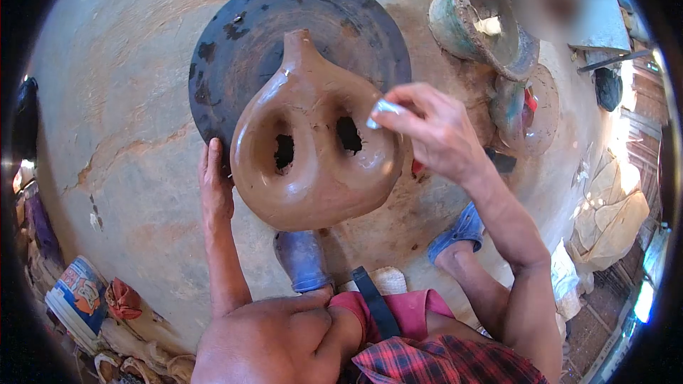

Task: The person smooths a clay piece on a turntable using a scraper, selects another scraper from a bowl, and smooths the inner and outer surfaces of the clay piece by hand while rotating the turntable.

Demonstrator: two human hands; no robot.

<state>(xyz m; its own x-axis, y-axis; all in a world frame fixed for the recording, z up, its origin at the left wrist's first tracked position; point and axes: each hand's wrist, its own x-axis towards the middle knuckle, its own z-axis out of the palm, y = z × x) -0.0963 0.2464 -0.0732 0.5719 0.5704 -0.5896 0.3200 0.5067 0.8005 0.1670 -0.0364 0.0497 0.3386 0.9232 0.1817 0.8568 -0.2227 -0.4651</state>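
A brown, wet-looking clay pot (313, 192) with a narrow neck and two hollows, each with a ragged dark hole, sits on a round dark potter's wheel (235, 35). My left hand (217, 188) lies along the wheel's left edge, fingers stretched out, beside the pot. Between the thumb and fingers of my right hand (445, 131) is a small shiny pale-blue scrap (385, 108), pinched close over the pot's right side near the right hole. The scrap's material is too small to make out.
A worn basin (445, 18) with a pale lump inside stands at the upper right, above another vessel (509, 103). My blue clogs (302, 259) are below the pot. A printed bucket (78, 291) and red cloth (123, 299) lie lower left; a beige sack (612, 206) is at right.
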